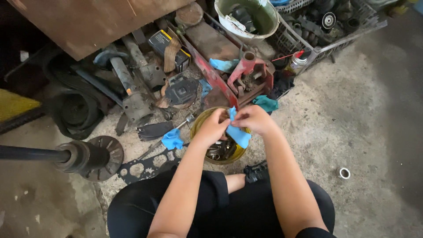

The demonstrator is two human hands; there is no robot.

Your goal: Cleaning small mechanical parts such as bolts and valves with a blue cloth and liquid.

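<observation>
Both hands are up over the yellow bucket (200, 125), the left hand (212, 128) and right hand (254, 120) pinching a blue cloth (238, 132) between their fingertips, its tail hanging down over the bucket's mouth. Dark metal parts fill the bucket. Another crumpled blue cloth (172, 140) lies on the concrete floor (361, 114) just left of it. Beyond, a red metal bracket (249, 72) sits amid greasy parts, a spray can (298, 62) near it, a pale bucket (246, 17) behind. Far left, a dark shaft with a brake disc (103, 156) juts in. A small metal ring (344, 172) lies alone, well to the right.
</observation>
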